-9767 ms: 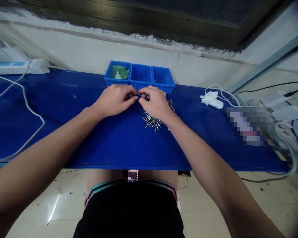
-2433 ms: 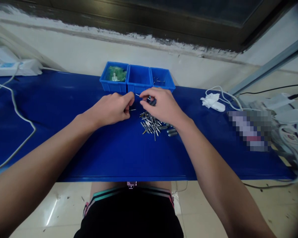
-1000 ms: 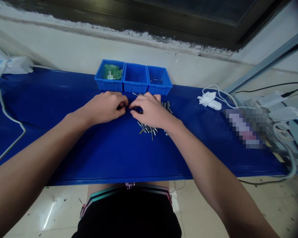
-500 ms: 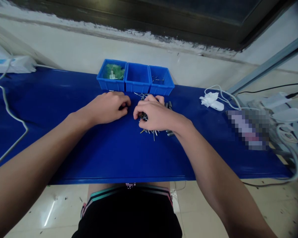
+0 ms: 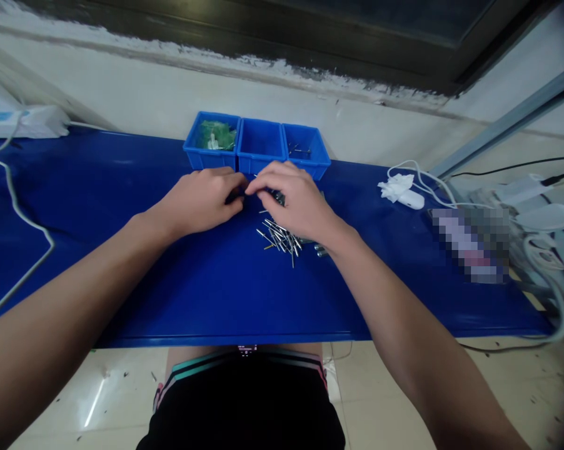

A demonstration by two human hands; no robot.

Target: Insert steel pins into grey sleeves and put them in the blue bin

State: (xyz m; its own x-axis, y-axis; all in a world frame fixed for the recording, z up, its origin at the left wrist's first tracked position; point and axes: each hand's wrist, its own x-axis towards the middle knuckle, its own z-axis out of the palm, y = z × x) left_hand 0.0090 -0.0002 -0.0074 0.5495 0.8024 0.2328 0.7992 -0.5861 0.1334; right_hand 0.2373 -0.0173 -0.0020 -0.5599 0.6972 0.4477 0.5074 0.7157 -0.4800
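Observation:
My left hand (image 5: 211, 197) is curled above the table, thumb and fingers bent together. Whatever lies in its grip is hidden. My right hand (image 5: 294, 194) hovers over the back of a pile of thin silvery metal pins (image 5: 282, 237). Its index finger reaches to the fingertips of my left hand, with the thumb bent in below. I cannot make out what is between these fingers. The pins look like rivets and lie in a loose heap. One yellowish pin (image 5: 269, 247) lies at the pile's near left edge. Short metal cylinders (image 5: 320, 251) lie partly hidden beside my right wrist.
Three joined blue bins stand by the wall: the left bin (image 5: 195, 157) holds green packaging, the right bin (image 5: 316, 169) a few thin metal pieces. A white crumpled item (image 5: 399, 189) and cables lie at right. Another white cable (image 5: 17, 215) crosses the table's left side.
My right hand has lifted off the pile and moved up toward my left hand, uncovering the near part of the pins. My left hand has barely moved.

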